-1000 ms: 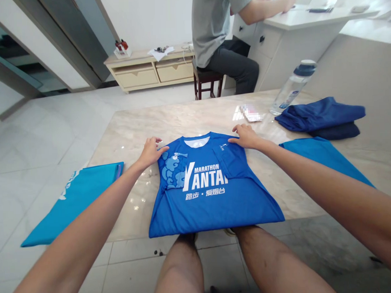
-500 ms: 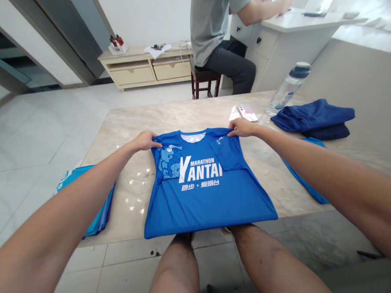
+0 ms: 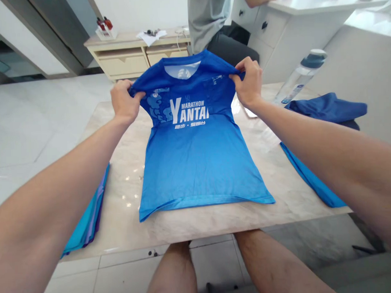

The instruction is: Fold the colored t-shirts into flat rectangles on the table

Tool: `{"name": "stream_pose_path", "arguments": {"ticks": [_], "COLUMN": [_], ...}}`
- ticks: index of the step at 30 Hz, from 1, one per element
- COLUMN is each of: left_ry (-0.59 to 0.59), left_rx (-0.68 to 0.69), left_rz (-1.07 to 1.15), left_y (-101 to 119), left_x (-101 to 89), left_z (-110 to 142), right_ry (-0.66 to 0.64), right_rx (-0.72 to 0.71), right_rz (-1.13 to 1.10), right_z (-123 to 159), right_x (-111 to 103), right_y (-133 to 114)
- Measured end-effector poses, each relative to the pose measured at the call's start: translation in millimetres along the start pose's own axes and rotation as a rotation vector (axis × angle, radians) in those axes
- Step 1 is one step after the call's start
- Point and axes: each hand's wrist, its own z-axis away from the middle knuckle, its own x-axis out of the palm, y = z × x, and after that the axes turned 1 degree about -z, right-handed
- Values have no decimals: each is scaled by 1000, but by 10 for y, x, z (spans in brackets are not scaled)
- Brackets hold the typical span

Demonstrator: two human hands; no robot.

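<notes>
Left grip (image 3: 125,102) and right grip (image 3: 249,82) are clamped on the shoulders of a blue marathon T-shirt (image 3: 191,163) — sleeves seemingly tucked under, hem on the marble desk (image 3: 120,192), body not yet folded.

A fold in the blue T-shirt (image 3: 196,163) hides the last printed letter. The top edge cuts off the seated person (image 3: 207,22). The left forearm (image 3: 56,198) partly covers the folded garments (image 3: 89,218). Items (image 3: 151,35) on the far cabinet (image 3: 115,59) are too small to identify.
</notes>
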Motion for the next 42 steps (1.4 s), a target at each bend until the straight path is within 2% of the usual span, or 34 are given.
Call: {"name": "stream_pose_path", "arguments": {"ticks": [3,4,7,10,13,16,20,23,29,36,40,42], "left_ry": [36,80,76,-96,-225,-277,-304,-291,-205,-159,-207,-200], "left_rx": [81,92,165,240,311,373,472,459,358,401,459,466], "left_rz": [-20,-19,-10,-84,-164,-169,-112,-57,35,23,9,13], "left_y": [-78,-113,-221,-274,-239,-173,-137,-108,23,31,19,18], "left_x": [1,-2,-29,-74,-106,-111,-124,-164,-211,-223,-256,-290], "left_z": [588,826,1567,2186,2541,2638,2599,2622,2860,3018,3072,3101], "right_ry": [28,26,-22,-152,-275,-343,-412,-422,-319,-300,-384,-367], "right_rx": [-62,-99,-209,-284,-352,-435,-559,-625,-550,-484,-569,-594], "right_rz": [-57,-86,-167,-184,-143,-133,-166,-200,-181,-182,-239,-251], "right_z": [483,701,1432,2101,2528,2688,2692,2715,2947,3071,3019,3009], "right_x": [-123,-183,-383,-559,-676,-727,-733,-754,-896,-979,-966,-978], "right_y": [-11,-9,28,72,38,-99,-296,-332,-201,-226,-337,-377]}}
